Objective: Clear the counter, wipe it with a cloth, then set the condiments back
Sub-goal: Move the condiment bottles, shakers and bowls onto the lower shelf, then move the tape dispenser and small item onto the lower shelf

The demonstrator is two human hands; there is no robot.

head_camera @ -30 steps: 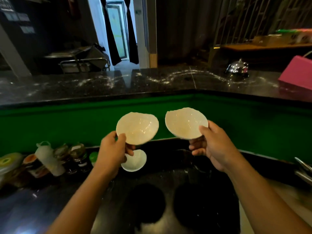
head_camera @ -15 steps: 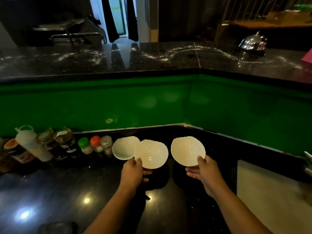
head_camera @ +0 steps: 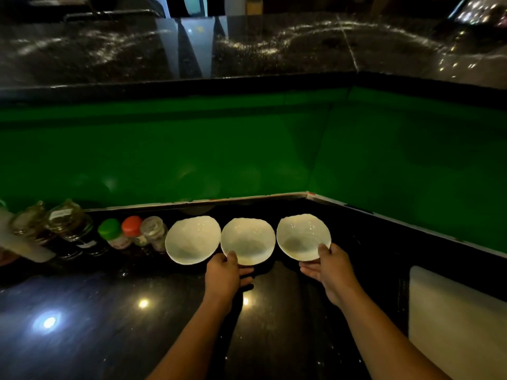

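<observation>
Three white bowls stand in a row at the back of the black counter, near the green wall. My left hand grips the near rim of the middle bowl, thumb on the rim. My right hand holds the right bowl the same way. The left bowl rests alone, touching the middle one. To its left stand condiment jars: a clear-lidded one, a red-capped one, a green-capped one, and dark glass jars.
A white squeeze bottle lies at the far left edge. A white cutting board sits at the right. A green wall backs the counter, with a raised speckled black ledge above it.
Both hands have lowered the two bowls from mid-air to the back of the counter, in line with the third bowl. The view has tilted down and come closer.
</observation>
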